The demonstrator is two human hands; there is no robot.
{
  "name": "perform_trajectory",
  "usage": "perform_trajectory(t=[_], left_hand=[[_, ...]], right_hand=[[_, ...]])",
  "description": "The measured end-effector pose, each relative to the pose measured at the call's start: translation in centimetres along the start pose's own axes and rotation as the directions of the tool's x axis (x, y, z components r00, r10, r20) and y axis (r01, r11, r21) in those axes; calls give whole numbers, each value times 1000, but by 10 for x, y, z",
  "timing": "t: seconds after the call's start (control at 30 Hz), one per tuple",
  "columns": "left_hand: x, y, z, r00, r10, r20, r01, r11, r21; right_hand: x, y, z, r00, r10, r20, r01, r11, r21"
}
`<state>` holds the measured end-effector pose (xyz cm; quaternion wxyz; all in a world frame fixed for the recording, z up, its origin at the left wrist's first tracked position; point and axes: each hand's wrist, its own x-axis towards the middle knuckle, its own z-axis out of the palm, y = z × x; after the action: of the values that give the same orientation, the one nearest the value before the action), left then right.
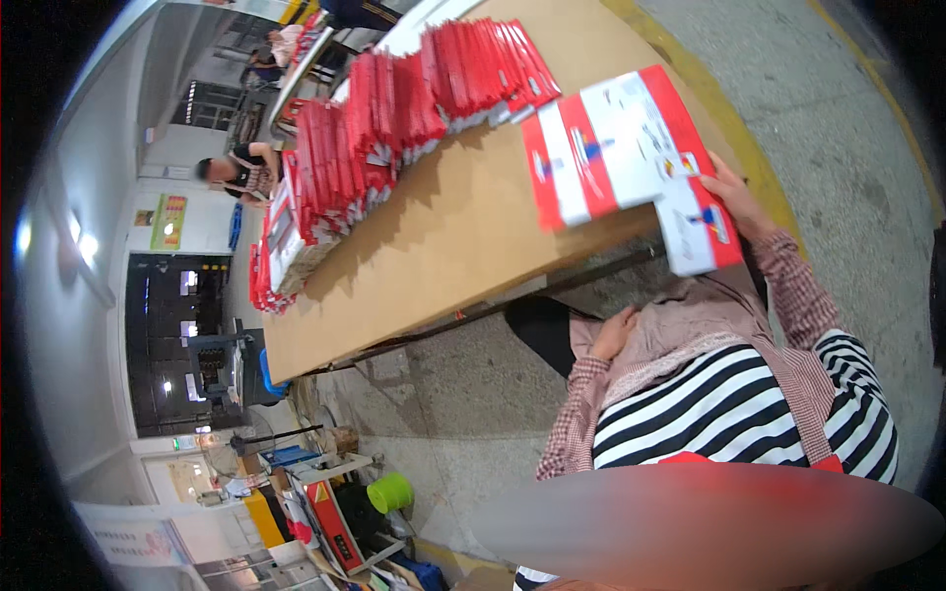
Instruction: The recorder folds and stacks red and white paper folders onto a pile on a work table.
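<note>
A flat red-and-white printed carton (616,148), with a narrower white flap sticking out at its near side, is held up over the table's right edge. My right hand (734,195) grips it by its right edge, fingers lying on the printed face and the thumb hidden. My left hand (615,333) rests on the apron at my lap, its fingers laid against the cloth with nothing visible in them. Beyond the carton, long rows of similar red-and-white flat cartons (394,108) stand packed on edge on the brown table (424,236).
Another person (251,175) is by the table's far left end. To the lower left are a lime-green bin (390,492) and a cluttered cart with a red machine (333,527). Concrete floor with a yellow line (764,163) runs along the table's right side.
</note>
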<state>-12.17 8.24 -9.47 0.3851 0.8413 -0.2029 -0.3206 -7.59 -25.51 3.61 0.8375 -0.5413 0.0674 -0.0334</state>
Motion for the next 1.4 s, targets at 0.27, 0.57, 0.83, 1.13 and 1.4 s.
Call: perform_trajectory(t=[0.27, 0.57, 0.83, 1.13, 1.4], left_hand=[[1, -35, 12, 977, 56, -208, -92, 982, -165], [-31, 46, -95, 187, 100, -977, -64, 994, 89], [30, 29, -194, 297, 249, -922, 255, 910, 328], [37, 36, -196, 470, 138, -872, 377, 862, 339], [32, 47, -201, 493, 96, -864, 412, 850, 330]], right_hand=[[40, -106, -53, 939, 261, 223, -57, 759, -649], [249, -99, -114, 999, -29, 45, 53, 560, -827], [417, -2, -2, 923, -369, 108, 156, 104, -982], [432, 31, 129, 916, -397, -46, 70, 273, -959], [414, 15, 128, 974, -225, 7, 60, 228, -972]])
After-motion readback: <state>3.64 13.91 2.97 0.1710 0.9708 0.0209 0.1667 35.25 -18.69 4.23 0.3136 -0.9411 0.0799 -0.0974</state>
